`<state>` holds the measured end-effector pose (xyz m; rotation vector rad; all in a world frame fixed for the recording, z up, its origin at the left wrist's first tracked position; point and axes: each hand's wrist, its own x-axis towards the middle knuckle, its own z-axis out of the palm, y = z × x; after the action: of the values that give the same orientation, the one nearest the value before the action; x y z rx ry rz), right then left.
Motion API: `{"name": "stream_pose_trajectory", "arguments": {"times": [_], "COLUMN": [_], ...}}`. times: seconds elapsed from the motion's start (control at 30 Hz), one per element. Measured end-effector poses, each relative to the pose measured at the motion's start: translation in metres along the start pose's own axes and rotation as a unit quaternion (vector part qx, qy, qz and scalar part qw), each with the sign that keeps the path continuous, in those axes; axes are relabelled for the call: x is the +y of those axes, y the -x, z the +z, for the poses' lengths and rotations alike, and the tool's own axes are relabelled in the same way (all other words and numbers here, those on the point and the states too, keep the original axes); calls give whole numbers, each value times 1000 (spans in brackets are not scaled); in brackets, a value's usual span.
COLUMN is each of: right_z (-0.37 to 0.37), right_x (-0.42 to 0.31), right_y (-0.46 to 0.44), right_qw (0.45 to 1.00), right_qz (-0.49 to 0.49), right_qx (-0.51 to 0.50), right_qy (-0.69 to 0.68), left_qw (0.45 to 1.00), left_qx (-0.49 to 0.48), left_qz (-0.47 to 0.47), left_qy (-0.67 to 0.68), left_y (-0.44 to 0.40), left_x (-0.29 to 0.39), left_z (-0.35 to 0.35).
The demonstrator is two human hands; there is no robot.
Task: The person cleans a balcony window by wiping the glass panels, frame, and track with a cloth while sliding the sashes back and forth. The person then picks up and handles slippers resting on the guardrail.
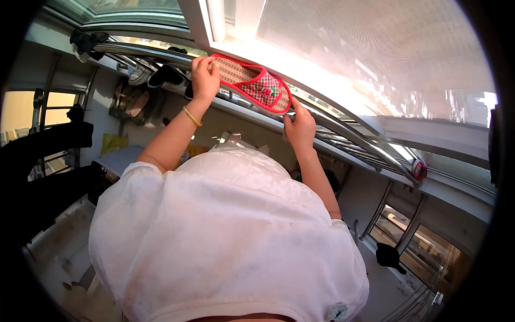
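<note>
A slipper (263, 88) with red edging, a plaid strap bearing a small flower, and a woven tan sole lies slantwise across the metal rack by the window. My left hand (205, 80) has its fingers closed on the heel end, fingertips on the sole. At the toe end, my right hand (301, 126) pinches the red rim between thumb and fingers. The slipper's underside is hidden, so whether it rests on the rack's bars cannot be told.
The metal rack (365, 140) runs along the window frame (343, 102). Several shoes, including a dark shoe (165, 77), sit at its left. A red-edged item (419, 169) is near its right end. Dark cloth (88, 43) hangs over the far left end.
</note>
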<state>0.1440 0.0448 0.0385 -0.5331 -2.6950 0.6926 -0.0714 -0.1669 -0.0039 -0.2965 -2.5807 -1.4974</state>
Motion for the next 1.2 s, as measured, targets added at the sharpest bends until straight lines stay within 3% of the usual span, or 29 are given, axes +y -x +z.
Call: {"name": "stream_pose_trajectory", "arguments": {"times": [0.07, 0.1, 0.27, 0.37, 0.5, 0.67, 0.73, 0.77, 0.8, 0.83, 0.93, 1.0, 1.1, 1.2], "right_z": [-4, -10, -6, 2, 6, 0, -4, -7, -9, -14, -25, -27, -22, -38], "right_x": [-6, -11, -5, 0, 3, 2, 7, 4, 6, 6, 15, 21, 31, 17], "right_y": [-6, -7, -14, -18, -24, -23, -23, -24, -24, -26, -18, -9, 6, 23], "right_qw": [999, 999, 999, 997, 997, 998, 997, 997, 996, 994, 990, 985, 976, 978], "right_qz": [-34, 22, -21, -19, -29, 14, -30, -35, -31, -40, -94, -130, -145, -25], "right_qx": [18, -36, -19, -15, 4, -25, -68, -50, -52, -57, -73, -82, -120, -166], "right_qy": [9, -33, 37, 74, 66, -50, -19, -50, -70, -81, -80, -81, -113, -126], "left_qw": [1000, 999, 986, 973, 974, 979, 981, 977, 934, 925, 864, 782, 730, 677], "left_qx": [-14, -18, -82, -116, -98, -122, -139, -177, -204, -168, -197, -332, -375, -393], "left_qz": [15, 38, 142, 193, 193, 163, 129, 8, -113, -155, -323, -394, -432, -479], "left_qy": [-11, -26, 0, -59, -73, -10, -29, 123, 271, 304, 332, 351, 374, 396], "left_y": [1, 3, 15, 13, 13, 7, -1, -6, -12, -11, 0, 25, 71, 116], "left_x": [6, 8, 15, 14, 16, 7, 0, -6, -9, 3, 0, -22, -11, -61], "left_z": [0, -4, -20, -28, -24, -31, -40, -43, -45, -52, -71, -90, -114, -128]}}
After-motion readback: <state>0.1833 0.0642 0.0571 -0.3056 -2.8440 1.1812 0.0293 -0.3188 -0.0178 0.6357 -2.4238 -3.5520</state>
